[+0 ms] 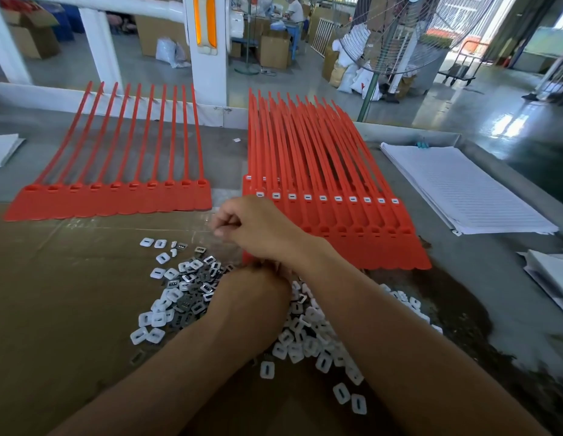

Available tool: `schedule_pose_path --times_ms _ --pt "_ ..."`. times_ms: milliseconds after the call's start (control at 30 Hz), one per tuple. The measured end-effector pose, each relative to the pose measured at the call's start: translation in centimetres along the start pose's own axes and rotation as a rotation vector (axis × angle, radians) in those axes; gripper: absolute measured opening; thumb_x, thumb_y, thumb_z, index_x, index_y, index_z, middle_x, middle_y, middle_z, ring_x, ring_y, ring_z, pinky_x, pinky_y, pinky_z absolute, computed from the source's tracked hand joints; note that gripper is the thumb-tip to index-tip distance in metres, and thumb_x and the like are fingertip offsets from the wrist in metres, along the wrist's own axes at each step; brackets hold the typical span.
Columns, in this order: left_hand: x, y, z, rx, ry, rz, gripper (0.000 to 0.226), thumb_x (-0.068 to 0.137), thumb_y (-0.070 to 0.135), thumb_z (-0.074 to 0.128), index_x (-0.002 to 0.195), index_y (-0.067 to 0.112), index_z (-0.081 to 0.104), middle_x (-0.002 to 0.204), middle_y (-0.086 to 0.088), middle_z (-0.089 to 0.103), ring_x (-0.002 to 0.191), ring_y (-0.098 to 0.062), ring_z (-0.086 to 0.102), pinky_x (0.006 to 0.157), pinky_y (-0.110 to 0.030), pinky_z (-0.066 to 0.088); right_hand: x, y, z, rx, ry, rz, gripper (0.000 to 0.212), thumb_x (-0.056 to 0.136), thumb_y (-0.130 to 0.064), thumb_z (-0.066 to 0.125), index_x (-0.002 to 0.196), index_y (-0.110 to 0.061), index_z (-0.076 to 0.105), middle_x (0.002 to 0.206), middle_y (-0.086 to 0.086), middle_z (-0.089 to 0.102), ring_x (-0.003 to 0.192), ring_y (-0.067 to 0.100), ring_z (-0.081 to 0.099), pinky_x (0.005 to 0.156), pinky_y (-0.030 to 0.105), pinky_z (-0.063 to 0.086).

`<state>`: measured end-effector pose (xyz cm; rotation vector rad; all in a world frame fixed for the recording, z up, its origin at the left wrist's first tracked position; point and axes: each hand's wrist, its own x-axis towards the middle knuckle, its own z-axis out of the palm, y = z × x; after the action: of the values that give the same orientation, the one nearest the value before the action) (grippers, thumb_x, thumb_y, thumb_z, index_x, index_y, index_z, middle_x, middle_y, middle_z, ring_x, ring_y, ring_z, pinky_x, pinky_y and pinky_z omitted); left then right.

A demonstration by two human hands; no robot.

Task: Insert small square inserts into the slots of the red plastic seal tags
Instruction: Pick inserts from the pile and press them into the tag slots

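Factory hall behind, big fan [415,36] at 1 o'clock. Grey worktop [462,278] with cardboard sheet [69,278] on near part. At 10 o'clock we see row of red seal tags [116,199], slots empty. At 1 o'clock, stacked tags [336,215] with white inserts already in slots. Loose inserts [185,291], white and grey, heaped at centre toward 6 o'clock. Right hand [251,228] above heap, fingers curled, thumb on forefinger; if it pinches insert, we cannot tell. Left hand [264,273] mostly hidden under right wrist; grip not visible.
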<state>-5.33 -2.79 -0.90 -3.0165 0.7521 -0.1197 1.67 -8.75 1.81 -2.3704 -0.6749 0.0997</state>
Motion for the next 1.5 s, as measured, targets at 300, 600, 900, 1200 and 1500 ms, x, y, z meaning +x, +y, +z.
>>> schedule_pose_path --times_ms 300,600,900,1200,1500 --pt "-0.3 -0.2 1.2 -0.024 -0.05 0.024 0.052 0.096 0.021 0.027 0.145 0.011 0.011 0.153 -0.01 0.008 0.141 -0.023 0.009 0.112 -0.035 0.015 -3.8 4.3 -4.7 0.206 0.214 0.225 0.009 0.086 -0.011 0.06 0.081 -0.017 0.063 0.073 -0.005 0.065 0.062 0.003 0.059 0.057 0.013 0.047" --pt "-0.1 0.0 1.1 -0.052 -0.093 0.0 0.054 0.096 0.022 0.029 0.145 0.012 0.009 0.154 -0.009 0.006 0.141 -0.023 0.007 0.112 -0.035 0.014 -5.1 6.2 -4.8 0.365 0.245 0.29 0.018 0.08 0.001 0.065 0.081 -0.017 0.065 0.08 0.001 0.067 0.07 0.011 0.067 0.067 0.017 0.055" --pt "-0.1 0.0 0.9 -0.065 -0.102 -0.004 0.054 0.096 0.021 0.029 0.145 0.012 0.009 0.153 -0.01 0.006 0.141 -0.023 0.007 0.112 -0.036 0.016 -4.6 6.5 -4.4 0.237 0.299 0.303 0.018 0.082 -0.007 0.066 0.075 -0.024 0.065 0.077 -0.016 0.061 0.072 -0.002 0.06 0.058 0.006 0.045" --pt "0.0 0.1 0.7 -0.07 -0.12 -0.006 0.055 0.096 0.022 0.029 0.145 0.013 0.009 0.154 -0.009 0.005 0.141 -0.022 0.006 0.112 -0.036 0.016 -4.6 7.6 -4.9 0.087 0.271 0.349 0.024 0.083 -0.01 0.064 0.069 -0.029 0.062 0.074 -0.015 0.059 0.075 -0.003 0.053 0.066 0.01 0.039" --pt "0.0 0.1 0.7 -0.059 -0.133 -0.004 0.055 0.095 0.023 0.031 0.145 0.012 0.009 0.154 -0.01 0.005 0.141 -0.023 0.007 0.112 -0.036 0.016 -4.2 7.7 -4.3 -0.001 0.27 0.369 0.023 0.079 -0.01 0.068 0.067 -0.029 0.06 0.07 -0.016 0.056 0.072 -0.002 0.052 0.065 0.013 0.04"
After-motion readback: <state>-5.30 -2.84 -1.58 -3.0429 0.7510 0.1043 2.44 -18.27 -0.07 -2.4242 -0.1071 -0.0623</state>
